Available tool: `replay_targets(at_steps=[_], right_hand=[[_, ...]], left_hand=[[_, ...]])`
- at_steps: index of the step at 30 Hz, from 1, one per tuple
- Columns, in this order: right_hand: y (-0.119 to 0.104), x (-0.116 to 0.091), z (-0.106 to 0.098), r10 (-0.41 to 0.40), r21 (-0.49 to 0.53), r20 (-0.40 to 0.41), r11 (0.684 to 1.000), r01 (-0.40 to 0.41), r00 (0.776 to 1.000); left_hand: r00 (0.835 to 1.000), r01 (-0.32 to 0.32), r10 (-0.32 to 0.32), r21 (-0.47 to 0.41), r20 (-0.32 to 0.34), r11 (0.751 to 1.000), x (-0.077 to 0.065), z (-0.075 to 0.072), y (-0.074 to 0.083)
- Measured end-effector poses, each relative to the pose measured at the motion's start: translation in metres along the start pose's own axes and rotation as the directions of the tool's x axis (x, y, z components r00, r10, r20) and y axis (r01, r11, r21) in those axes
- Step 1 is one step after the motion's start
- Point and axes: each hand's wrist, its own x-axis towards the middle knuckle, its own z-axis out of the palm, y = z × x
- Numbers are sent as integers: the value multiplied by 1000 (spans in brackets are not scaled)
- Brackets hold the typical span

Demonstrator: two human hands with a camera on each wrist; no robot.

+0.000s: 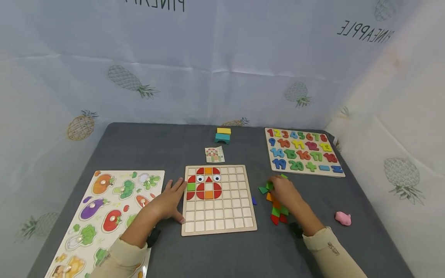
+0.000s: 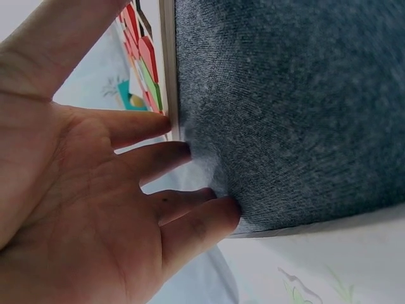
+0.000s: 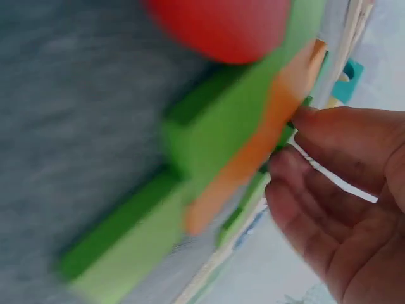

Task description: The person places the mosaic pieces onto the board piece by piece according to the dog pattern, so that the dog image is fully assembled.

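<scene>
A wooden grid board [image 1: 219, 216] lies in front of me, its upper left squares filled with red, orange and green tiles and two eye tiles [image 1: 199, 178]. My left hand [image 1: 170, 200] rests with spread fingers along the board's left edge, and the left wrist view shows its fingertips [image 2: 180, 151] at that edge. To the right of the board is a loose pile of green, orange [image 1: 276, 202] and red tiles [image 1: 274, 219]. My right hand [image 1: 283, 189] reaches into the pile's far end, thumb and fingers pinching a green tile [image 3: 285, 137].
A picture card [image 1: 214, 154] lies behind the board, with yellow and teal blocks [image 1: 222, 138] beyond. A vegetable puzzle [image 1: 114, 193] is at left, a number puzzle [image 1: 302, 150] at back right. A pink toy [image 1: 343, 218] sits far right; a blue tile [image 1: 254, 200] touches the board's right side.
</scene>
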Motion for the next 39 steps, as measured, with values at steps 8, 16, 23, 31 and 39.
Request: replay_targets(at_steps=[8,16,23,31,39], right_hand=[[-73,-5,6,-379,78,-96,919,386,921],[-143,-8,25,-592,-31,-5,806,591,806],[-154,-8,36,-596,-135,-41,799,586,802],[-149,-8,33,-606,-167,-72,790,590,792],[-149,-15,32,-679,-228,35,709,667,733]], left_hand=[[1000,6,-6,1,1,1000,0,0,1],[1000,11,-11,-2,-2,1000,3,-1,3],[1000,22,-22,15,11,1000,2,-1,3],[1000,-3,3,27,14,1000,6,-8,8],[1000,17,-17,-3,17,1000,0,-2,3]])
